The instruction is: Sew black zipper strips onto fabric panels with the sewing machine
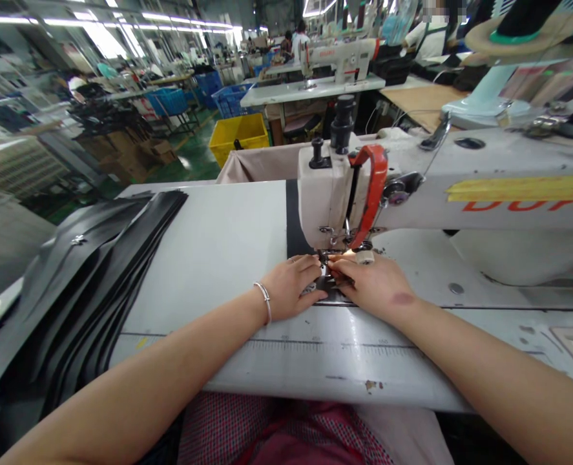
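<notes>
A sewing machine head [325,194] with an orange-red lever stands over the work area. A black strip of material [296,216] runs from the presser foot [323,261] back across the bed, its front part mostly covered by my hands. Just left of the foot, my left hand [293,289] lies on the work, fingers stretched and thumb apart. My right hand [377,283] is at the foot's right side, its fingertips closed on the front of the black strip. Exactly how those fingertips grip is partly hidden.
On the table's left lies a pile of black strips [87,271], hanging over the front edge. A ruler scale [296,343] runs along the table front. Behind are a yellow bin [239,135], another sewing machine [342,58] and a thread stand [489,90]. People work further off.
</notes>
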Tool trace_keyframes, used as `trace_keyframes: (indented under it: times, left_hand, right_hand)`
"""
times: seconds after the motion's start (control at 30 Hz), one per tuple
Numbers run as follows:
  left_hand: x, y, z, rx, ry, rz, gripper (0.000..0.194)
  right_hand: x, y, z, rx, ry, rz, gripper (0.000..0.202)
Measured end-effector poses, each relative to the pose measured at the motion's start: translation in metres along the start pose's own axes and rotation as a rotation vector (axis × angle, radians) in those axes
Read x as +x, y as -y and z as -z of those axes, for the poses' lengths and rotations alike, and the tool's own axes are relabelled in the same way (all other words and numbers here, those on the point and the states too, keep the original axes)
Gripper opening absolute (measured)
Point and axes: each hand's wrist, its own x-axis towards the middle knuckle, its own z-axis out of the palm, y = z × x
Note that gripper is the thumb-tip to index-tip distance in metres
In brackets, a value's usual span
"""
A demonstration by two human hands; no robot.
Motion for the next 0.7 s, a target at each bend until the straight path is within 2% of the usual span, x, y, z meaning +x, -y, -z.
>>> trace_keyframes:
  times: [0.43,0.57,0.7]
  left_hand:
    - [0.000,0.000,0.004,-0.004,0.041,0.003,0.032]
    - [-0.001,-0.008,0.001,0.117,0.069,-0.012,0.035]
    - [-0.004,-0.009,-0.005,0.250,0.093,0.061,0.039]
  right_hand:
    - [0.001,0.001,0.000,0.008,0.028,-0.022,0.027]
    - [-0.007,-0.001,-0.005,0.014,0.036,-0.023,0.035]
    - [-0.006,-0.004,-0.021,-0.002,0.018,-0.048,0.038]
